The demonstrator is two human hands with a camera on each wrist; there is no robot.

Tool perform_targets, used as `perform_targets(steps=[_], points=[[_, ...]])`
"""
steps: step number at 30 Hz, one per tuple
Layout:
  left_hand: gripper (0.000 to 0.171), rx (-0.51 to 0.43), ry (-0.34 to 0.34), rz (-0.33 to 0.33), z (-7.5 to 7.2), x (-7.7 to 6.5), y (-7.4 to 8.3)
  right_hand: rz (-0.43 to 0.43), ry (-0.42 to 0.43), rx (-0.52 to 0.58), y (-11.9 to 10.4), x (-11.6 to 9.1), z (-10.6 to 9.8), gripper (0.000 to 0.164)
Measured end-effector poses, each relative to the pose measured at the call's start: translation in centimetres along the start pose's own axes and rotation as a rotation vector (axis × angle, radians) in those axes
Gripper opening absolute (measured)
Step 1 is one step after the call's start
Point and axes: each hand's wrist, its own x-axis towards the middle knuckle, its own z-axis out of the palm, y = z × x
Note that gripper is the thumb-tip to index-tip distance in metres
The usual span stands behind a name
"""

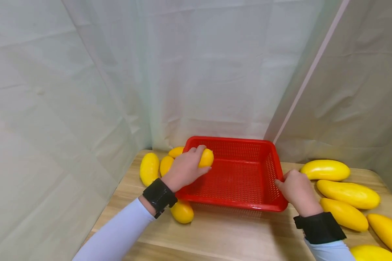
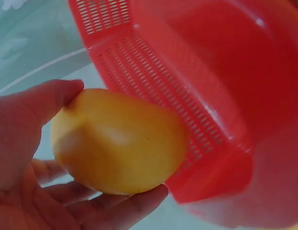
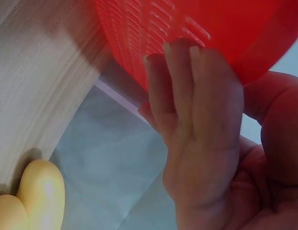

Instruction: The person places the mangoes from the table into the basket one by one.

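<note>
A red plastic basket (image 1: 235,206) with slotted walls stands on the table. My left hand (image 1: 186,168) holds a smooth yellow mango (image 1: 207,158) over the basket's left end. In the left wrist view, thumb and fingers curve round the mango (image 2: 125,143), beside the basket's slotted wall (image 2: 158,81). On the other side, my right hand (image 1: 297,190) grips the basket's right rim. The right wrist view shows its fingers (image 3: 206,100) against the outer wall, with the thumb over the rim.
Several yellow fruits, among them one upright piece (image 1: 149,169) and one near the front corner (image 1: 182,211), lie around the basket's left end. Longer yellow fruits (image 1: 347,194) lie on the right. Pale cloth (image 1: 215,72) hangs behind the wooden table (image 1: 228,235).
</note>
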Motion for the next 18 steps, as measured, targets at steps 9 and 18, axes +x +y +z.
perform_targets(steps=[9, 18], points=[[0.073, 0.024, -0.22, 0.116, 2.3, 0.6, -0.1, -0.002, 0.008, -0.027, 0.0, 0.0, 0.1, 0.028], [0.065, 0.029, -0.368, 0.143, 3.9, 0.2, -0.6, -0.003, 0.025, -0.046, -0.3, -0.1, 0.3, 0.03]])
